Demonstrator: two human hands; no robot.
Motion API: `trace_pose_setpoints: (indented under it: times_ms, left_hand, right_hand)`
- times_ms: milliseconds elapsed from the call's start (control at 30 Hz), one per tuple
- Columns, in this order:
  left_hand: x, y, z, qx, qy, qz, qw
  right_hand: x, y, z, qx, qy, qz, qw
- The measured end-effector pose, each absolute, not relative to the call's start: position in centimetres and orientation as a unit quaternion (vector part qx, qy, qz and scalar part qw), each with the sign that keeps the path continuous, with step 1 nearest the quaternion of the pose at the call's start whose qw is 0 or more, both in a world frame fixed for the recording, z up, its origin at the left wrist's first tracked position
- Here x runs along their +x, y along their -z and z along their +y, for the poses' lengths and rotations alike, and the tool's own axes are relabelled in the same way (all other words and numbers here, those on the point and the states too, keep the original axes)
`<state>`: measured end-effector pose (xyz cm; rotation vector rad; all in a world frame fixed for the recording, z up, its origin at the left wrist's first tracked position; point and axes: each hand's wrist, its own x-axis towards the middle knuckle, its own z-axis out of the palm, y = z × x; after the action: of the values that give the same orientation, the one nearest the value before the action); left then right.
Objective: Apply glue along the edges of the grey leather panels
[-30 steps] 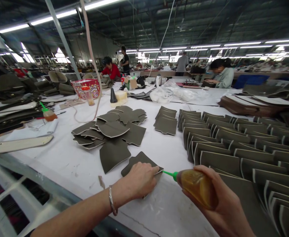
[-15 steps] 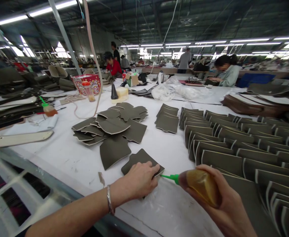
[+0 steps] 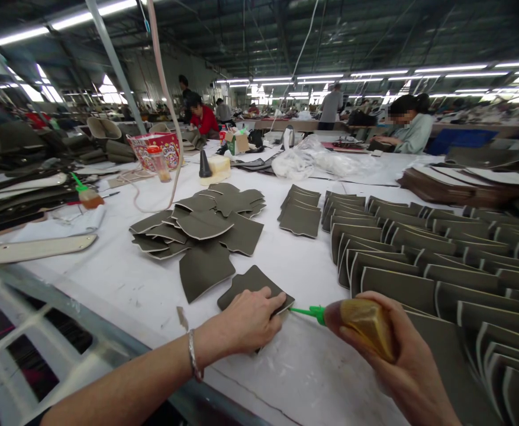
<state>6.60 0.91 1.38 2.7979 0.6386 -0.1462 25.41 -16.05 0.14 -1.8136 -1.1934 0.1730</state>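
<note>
My left hand (image 3: 250, 322) lies over a dark olive leather piece (image 3: 252, 277) at the table's front. Its fingers press on top of the piece near the right corner, and the thumb is at the near edge, partly hidden. In my right hand (image 3: 401, 349) is a squeeze bottle (image 3: 360, 322) of amber liquid, fingers wrapped round it. The bottle lies tilted on its side, its thin green nozzle (image 3: 308, 311) pointing left, with the tip at the piece's right corner. Just behind lies a loose heap of similar leather pieces (image 3: 203, 225).
Rows of overlapping leather pieces (image 3: 396, 278) cover the right side, with a small stack (image 3: 300, 211) beside them. A second green-tipped bottle (image 3: 89, 196) and a pale strap (image 3: 37, 249) are at left. Farther back are a red patterned basket (image 3: 146, 151), clear plastic (image 3: 303, 160) and co-workers.
My right hand and the bottle have shifted very slightly to the right, the nozzle tip staying near the leather corner. My left hand keeps nearly the same place on the piece.
</note>
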Motion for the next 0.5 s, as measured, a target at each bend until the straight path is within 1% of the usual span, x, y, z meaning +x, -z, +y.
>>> trace_pose_setpoints:
  times_ms: [167, 333, 500]
  left_hand:
    - [6.4, -1.4, 0.9, 0.967, 0.047, 0.214, 0.130]
    - [6.3, -1.5, 0.9, 0.968, 0.038, 0.212, 0.130]
    - [6.3, -1.6, 0.8, 0.967, 0.051, 0.216, 0.127]
  right_hand:
    - [25.0, 0.3, -16.3, -0.725, -0.128, -0.476, 0.481]
    - [24.9, 0.8, -16.6, -0.734, -0.117, -0.460, 0.485]
    - [23.2, 0.5, -16.7, -0.730, -0.173, -0.414, 0.516]
